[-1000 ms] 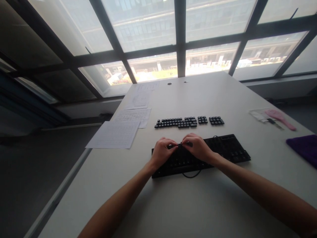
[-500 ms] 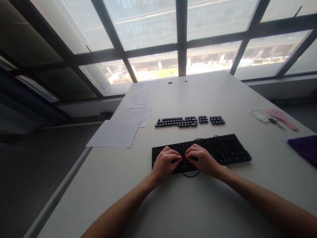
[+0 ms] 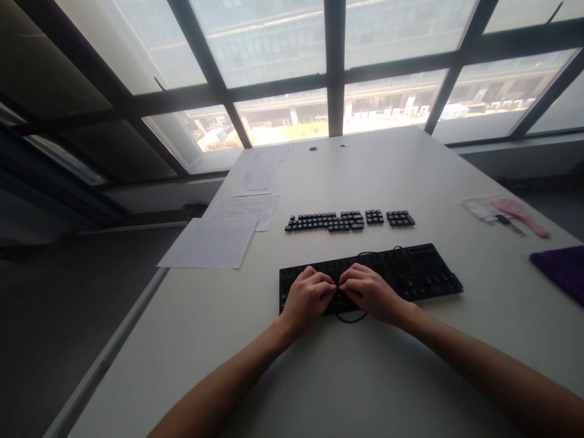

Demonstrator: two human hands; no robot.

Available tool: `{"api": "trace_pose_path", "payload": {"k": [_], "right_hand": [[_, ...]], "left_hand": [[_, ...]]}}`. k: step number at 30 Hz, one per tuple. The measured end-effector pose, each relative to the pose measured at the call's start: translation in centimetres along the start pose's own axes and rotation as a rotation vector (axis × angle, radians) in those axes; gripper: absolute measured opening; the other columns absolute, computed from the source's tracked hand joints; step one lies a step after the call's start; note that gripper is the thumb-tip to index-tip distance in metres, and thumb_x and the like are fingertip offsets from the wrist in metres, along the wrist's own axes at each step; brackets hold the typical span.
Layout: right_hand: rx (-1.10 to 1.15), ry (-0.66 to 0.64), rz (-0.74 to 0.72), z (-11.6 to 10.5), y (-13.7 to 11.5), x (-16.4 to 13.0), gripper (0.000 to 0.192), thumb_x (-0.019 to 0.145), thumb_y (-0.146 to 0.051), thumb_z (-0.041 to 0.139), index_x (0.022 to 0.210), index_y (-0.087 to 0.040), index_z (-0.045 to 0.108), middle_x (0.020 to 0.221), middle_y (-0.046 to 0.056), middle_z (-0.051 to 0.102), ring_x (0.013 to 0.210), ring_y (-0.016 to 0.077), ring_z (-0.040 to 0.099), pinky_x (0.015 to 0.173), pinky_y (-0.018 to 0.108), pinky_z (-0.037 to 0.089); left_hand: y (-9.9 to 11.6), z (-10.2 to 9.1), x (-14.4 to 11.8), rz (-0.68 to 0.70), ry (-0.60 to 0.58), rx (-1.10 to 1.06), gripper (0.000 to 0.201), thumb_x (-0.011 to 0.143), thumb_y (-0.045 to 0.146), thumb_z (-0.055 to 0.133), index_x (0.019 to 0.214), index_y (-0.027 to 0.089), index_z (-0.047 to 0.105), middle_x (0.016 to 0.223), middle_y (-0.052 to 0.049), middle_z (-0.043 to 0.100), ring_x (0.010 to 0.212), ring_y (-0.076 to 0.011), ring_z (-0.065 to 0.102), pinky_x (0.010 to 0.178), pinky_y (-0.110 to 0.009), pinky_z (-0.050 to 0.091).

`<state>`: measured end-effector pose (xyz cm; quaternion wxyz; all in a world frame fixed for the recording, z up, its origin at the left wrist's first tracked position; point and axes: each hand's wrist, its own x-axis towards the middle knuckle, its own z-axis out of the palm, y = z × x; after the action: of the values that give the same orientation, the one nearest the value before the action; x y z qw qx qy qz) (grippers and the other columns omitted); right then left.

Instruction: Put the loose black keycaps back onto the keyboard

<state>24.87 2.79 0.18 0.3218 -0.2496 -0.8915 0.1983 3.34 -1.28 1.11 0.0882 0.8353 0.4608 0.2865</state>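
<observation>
1. Fingers (image 3: 314, 281) on both our hands are curled in, tips drawn close to the thumbs like a pinch. We honestly can't tell whether anything small is caught between them, it's too dark and tiny down there.
2. Our left hand (image 3: 306, 299) is over the left half of the black keyboard (image 3: 404, 274), knuckles up, fingertips down near the keys.
3. Our right hand (image 3: 371, 293) mirrors it from the other side, so the two sets of fingertips nearly meet, just left of the keyboard's middle.
4. Keyboard itself sits on our white desk (image 3: 410, 353), right in front of us and a bit skewed, right end farther away. A loop of black cable (image 3: 351, 320) pokes out along the near edge.
5. Just past it we've got dark keycaps in neat rows: one long block (image 3: 323, 221), then a small block (image 3: 374, 217) and another block (image 3: 400, 218) to the right.
6. Off to our left, overlapping paper sheets (image 3: 207, 244). To our right, a pink item with a handle (image 3: 515, 210) and, nearer us, a purple cloth (image 3: 559, 272).
7. Big windows (image 3: 278, 42) past the far end.
</observation>
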Motion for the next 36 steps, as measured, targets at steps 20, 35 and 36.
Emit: {"api": "trace_pose_path", "payload": {"k": [20, 35, 36], "right_hand": [[-0.154, -0.05, 0.076, 0.1, -0.5, -0.7, 0.01, 0.091, -0.016, 0.065, 0.084, -0.021, 0.068, 0.103, 0.008, 0.067, 0.092, 0.0231, 0.058, 0.081, 0.039, 0.051], [-0.218, 0.064, 0.36, -1.0, 4.3, 4.9, 0.022, 0.095, -0.016, 0.057, 0.108, -0.018, 0.074, 0.104, 0.009, 0.068, 0.101, 0.0244, 0.06, 0.092, 0.037, 0.048], [-0.28, 0.039, 0.38, -1.0, 5.2, 5.9, 0.022, 0.095, -0.016, 0.057, 0.109, -0.018, 0.074, 0.105, 0.01, 0.067, 0.102, 0.0253, 0.059, 0.091, 0.037, 0.047]], "left_hand": [[-0.1, 0.4, -0.8, 0.06, -0.042, 0.041, 0.016, 0.098, 0.021, 0.059, 0.098, 0.022, 0.075, 0.104, -0.006, 0.074, 0.094, -0.0234, 0.059, 0.085, -0.042, 0.055], [-4.8, -0.1, 7.1, -0.19, 0.05, 0.128, 0.023, 0.094, 0.024, 0.066, 0.116, 0.021, 0.074, 0.109, -0.005, 0.072, 0.103, -0.0235, 0.06, 0.1, -0.039, 0.048], [-5.5, 0.3, 8.4, -0.199, 0.038, 0.168, 0.024, 0.094, 0.024, 0.066, 0.116, 0.021, 0.074, 0.109, -0.005, 0.072, 0.102, -0.0236, 0.059, 0.099, -0.038, 0.048]]}}
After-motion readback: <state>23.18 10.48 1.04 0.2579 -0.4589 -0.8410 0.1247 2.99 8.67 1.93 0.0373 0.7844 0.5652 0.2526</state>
